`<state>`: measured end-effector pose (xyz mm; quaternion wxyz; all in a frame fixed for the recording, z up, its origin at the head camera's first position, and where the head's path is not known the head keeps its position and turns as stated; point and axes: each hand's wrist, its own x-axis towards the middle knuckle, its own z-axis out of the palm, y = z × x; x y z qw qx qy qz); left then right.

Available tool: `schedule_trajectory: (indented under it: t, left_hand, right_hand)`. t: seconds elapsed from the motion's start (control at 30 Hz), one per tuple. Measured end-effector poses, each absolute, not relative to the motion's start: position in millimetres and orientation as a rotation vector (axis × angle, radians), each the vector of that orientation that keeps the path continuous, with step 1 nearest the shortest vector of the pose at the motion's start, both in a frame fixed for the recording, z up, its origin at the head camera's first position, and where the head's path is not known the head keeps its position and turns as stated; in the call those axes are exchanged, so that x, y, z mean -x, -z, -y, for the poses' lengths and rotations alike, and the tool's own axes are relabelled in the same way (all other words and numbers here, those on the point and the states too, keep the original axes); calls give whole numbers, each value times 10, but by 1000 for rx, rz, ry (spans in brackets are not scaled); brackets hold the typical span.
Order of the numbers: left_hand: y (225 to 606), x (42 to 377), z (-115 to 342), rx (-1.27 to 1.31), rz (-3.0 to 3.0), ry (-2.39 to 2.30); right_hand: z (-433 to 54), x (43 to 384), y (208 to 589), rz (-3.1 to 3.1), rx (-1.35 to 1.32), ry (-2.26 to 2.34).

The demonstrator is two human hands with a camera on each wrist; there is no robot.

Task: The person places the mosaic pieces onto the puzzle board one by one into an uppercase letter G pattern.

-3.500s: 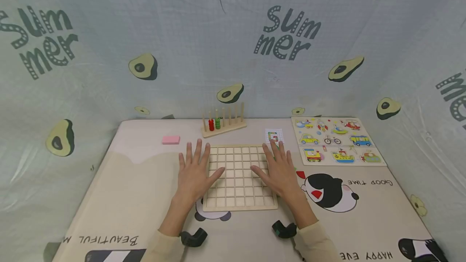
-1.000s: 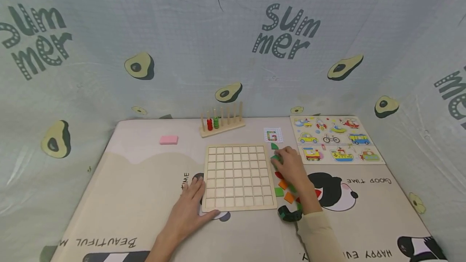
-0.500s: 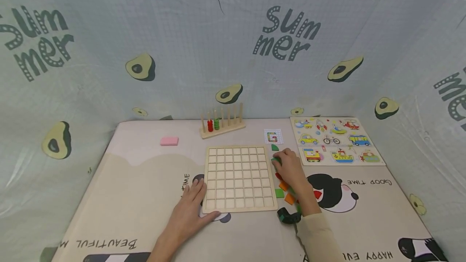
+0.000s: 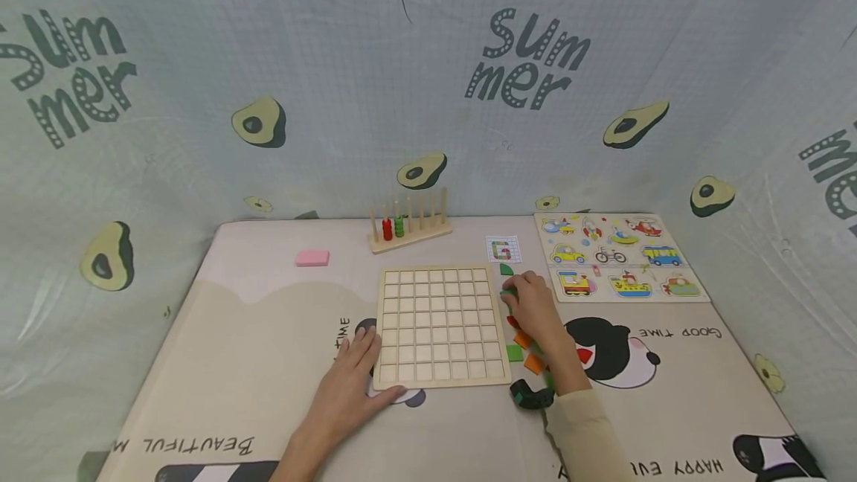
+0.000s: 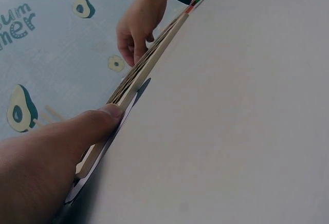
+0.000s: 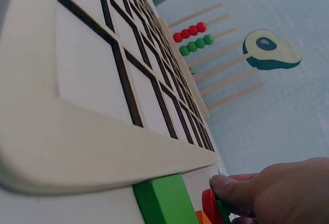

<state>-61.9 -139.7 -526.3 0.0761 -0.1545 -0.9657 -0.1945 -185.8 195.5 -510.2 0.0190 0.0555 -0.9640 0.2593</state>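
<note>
A square wooden grid board (image 4: 442, 326) lies on the table between the hands. My left hand (image 4: 348, 378) rests at its near-left corner, fingers straight along the left side. In the left wrist view the thumb (image 5: 110, 112) touches the board's edge. My right hand (image 4: 533, 307) is at the board's right side, its thumb and fingers curled round a small green block (image 4: 506, 293), mostly hidden under them. Around that hand lie a green quarter-round block (image 4: 506, 269), a green square block (image 4: 514, 353), orange blocks (image 4: 533, 363) and a red one (image 4: 512, 321).
A pattern card (image 4: 503, 249) lies beyond the board. Behind it stands a peg rack (image 4: 411, 235) with red and green beads. A vehicle picture puzzle (image 4: 623, 259) lies at the back right, a pink block (image 4: 312, 258) at the back left.
Both hands lay spread over the board at first. The left has since moved to the near-left corner and the right to the blocks on the right. Over the last second both hardly moved.
</note>
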Motion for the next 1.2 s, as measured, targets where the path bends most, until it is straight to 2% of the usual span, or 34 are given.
schedule_trajectory:
  t: [0.3,0.87,1.2]
  left_hand:
    - [5241,619,1399,462,2899,595]
    - [5252,631,1394,441,2930,614]
    - [5257,615,1387,441,2921,602]
  right_hand:
    - [-1946,1868,5102,3032,-120,-852]
    - [-1958,1878,5093,3003,-228,-910]
    - [-1966,1842,5030,2976,-192,-974]
